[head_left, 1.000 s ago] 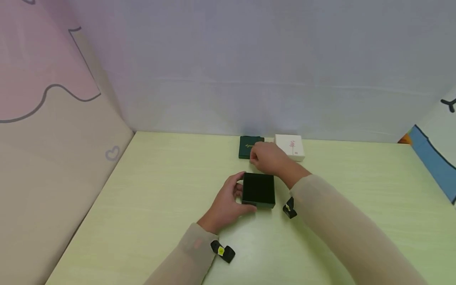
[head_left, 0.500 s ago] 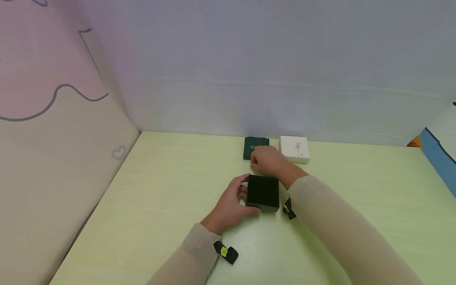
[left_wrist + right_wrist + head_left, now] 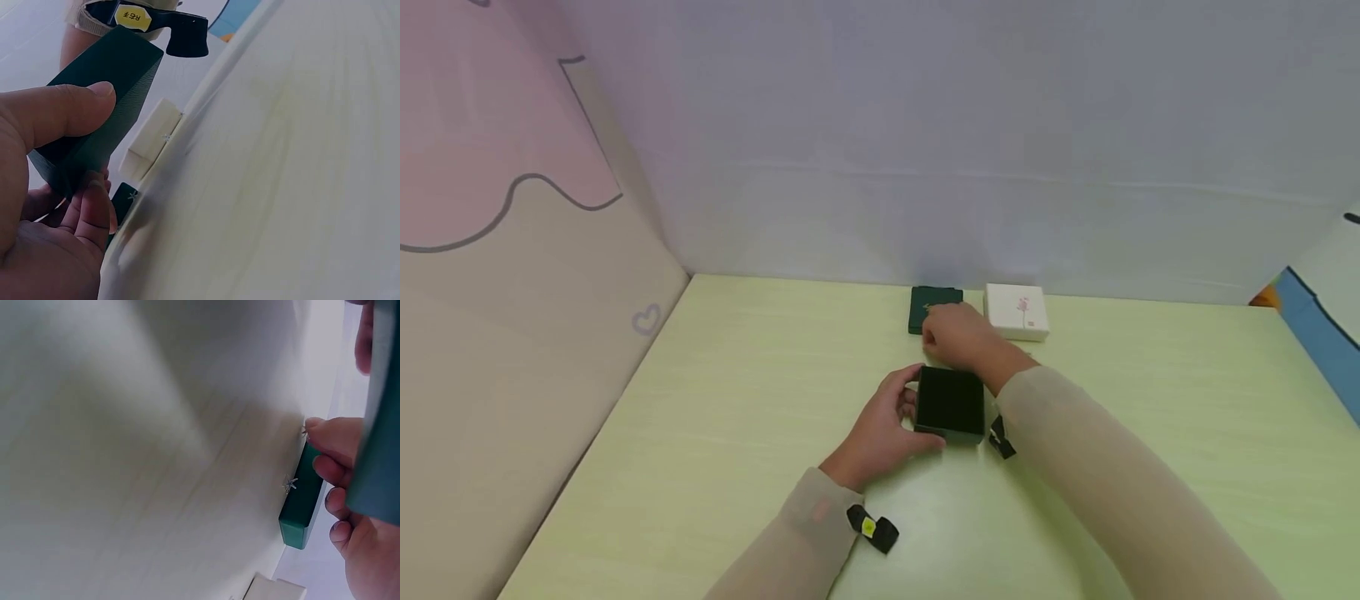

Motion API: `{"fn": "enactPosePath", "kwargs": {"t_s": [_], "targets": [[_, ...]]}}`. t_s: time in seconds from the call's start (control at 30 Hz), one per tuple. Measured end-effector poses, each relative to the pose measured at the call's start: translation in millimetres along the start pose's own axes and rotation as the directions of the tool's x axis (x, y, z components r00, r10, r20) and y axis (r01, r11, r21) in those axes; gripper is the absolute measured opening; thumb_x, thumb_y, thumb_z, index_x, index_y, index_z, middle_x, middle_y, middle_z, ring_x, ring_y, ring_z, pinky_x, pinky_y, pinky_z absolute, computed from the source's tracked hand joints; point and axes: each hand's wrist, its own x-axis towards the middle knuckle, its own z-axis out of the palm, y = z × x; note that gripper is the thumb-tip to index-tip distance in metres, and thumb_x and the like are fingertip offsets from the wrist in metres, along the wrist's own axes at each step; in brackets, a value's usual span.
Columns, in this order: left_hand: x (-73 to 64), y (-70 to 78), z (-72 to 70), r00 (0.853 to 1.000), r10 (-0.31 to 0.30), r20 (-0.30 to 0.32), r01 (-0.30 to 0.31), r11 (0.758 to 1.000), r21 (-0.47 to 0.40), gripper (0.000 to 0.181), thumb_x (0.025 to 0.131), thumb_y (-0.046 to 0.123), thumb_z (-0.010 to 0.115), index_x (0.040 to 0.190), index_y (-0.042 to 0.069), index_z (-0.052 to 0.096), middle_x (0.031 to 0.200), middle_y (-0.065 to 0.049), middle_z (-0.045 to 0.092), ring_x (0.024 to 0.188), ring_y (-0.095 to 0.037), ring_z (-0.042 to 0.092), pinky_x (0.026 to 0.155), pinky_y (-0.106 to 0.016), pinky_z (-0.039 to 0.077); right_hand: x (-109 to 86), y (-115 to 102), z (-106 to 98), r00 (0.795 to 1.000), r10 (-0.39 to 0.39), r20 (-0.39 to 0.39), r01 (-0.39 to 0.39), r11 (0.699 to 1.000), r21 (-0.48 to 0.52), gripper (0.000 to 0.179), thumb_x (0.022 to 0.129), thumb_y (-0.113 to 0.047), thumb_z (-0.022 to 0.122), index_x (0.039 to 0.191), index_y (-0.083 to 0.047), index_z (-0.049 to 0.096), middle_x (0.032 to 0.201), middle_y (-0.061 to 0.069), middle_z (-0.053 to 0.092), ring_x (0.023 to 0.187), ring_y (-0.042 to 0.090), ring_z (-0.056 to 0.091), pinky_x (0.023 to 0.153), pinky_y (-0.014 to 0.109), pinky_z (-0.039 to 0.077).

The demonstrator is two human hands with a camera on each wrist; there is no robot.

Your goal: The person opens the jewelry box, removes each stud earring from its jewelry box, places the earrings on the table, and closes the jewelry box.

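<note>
My left hand [image 3: 880, 437] holds a small dark green box [image 3: 951, 402] from its left side, thumb along the near edge and fingers at the far side. Its black inside faces up in the head view; in the left wrist view my thumb presses a green wall. My right hand [image 3: 961, 335] is beyond the box, fingers curled, in front of a flat dark green box with gold lettering [image 3: 922, 300]. In the right wrist view, thumb and forefinger pinch a tiny silver star-shaped piece [image 3: 305, 432]. A similar silver star [image 3: 290, 485] lies by the flat box's front.
A white box with a red flower print [image 3: 1013, 310] stands right of the flat green box, near the back wall. Small silver stars [image 3: 167, 137] lie along its front in the left wrist view. A pale yellow-green table [image 3: 760, 375] spreads around, with printed cloth walls behind and beside.
My right hand has shifted slightly left in front of the flat green box. My left hand keeps its hold on the small green box. The head view has swayed a little.
</note>
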Motion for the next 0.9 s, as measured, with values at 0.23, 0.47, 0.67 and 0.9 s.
{"fn": "enactPosePath", "kwargs": {"t_s": [0.23,0.47,0.67,0.9], "targets": [[-0.6,2.7,-0.1,1.000,-0.003,0.005,0.003,1.000,-0.009,0.099,0.078,0.007,0.091,0.158,0.014,0.034,0.122,-0.002,0.056,0.099,-0.018,0.063,0.099,-0.040,0.046,-8.1,6.7,-1.0,0.996,-0.017,-0.089,0.024,0.996,0.086,0.014,0.098,-0.022,0.068,0.089,-0.015,0.076,0.087,-0.002,0.062,0.079,0.019,0.055,0.077,0.040,0.047],[-0.6,2.9,-0.7,1.000,-0.013,0.001,0.013,1.000,-0.018,0.099,0.078,0.009,0.091,0.159,0.015,0.034,0.119,-0.002,0.058,0.098,-0.018,0.062,0.100,-0.042,0.044,-16.8,12.2,-5.0,0.987,0.114,-0.112,-0.093,0.980,0.176,0.024,0.101,-0.030,0.068,0.111,-0.009,0.073,0.106,0.005,0.065,0.094,0.024,0.062,0.086,0.044,0.051],[-0.4,2.3,0.7,1.000,-0.016,0.002,0.017,1.000,-0.024,0.100,0.078,0.009,0.091,0.159,0.015,0.034,0.117,-0.003,0.059,0.097,-0.019,0.062,0.099,-0.042,0.045,-23.2,12.6,-12.3,0.972,0.204,-0.113,-0.180,0.965,0.188,0.038,0.102,-0.036,0.065,0.127,-0.007,0.065,0.124,0.012,0.056,0.103,0.030,0.061,0.092,0.048,0.051],[-0.3,-0.3,0.5,1.000,-0.019,0.008,0.020,0.999,-0.027,0.099,0.078,0.010,0.091,0.159,0.016,0.034,0.116,-0.003,0.059,0.098,-0.020,0.061,0.100,-0.043,0.044,-25.6,12.0,-16.8,0.968,0.222,-0.120,-0.204,0.968,0.144,0.041,0.102,-0.039,0.064,0.128,-0.007,0.064,0.122,0.011,0.056,0.100,0.029,0.060,0.087,0.047,0.052]]}}
